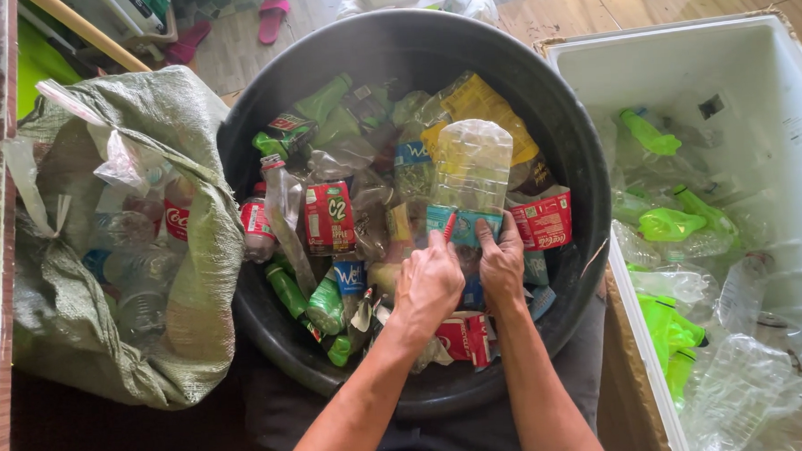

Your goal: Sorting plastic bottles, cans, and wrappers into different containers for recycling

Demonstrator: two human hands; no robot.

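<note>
Fingers of both hands grip clear bottle (469, 173) at blue label (462, 225).

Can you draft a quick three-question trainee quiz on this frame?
1. True or false: both hands grip the clear flattened bottle over the black tub.
2. Which container holds the green and clear bottles sorted on the right? A) woven sack B) white bin C) black tub
3. Fill in: the left hand touches a small ___ blade at the bottle's label.

Key: 1 true; 2 B, the white bin; 3 red. The right hand steadies the bottle; the woven sack lies left.
</note>
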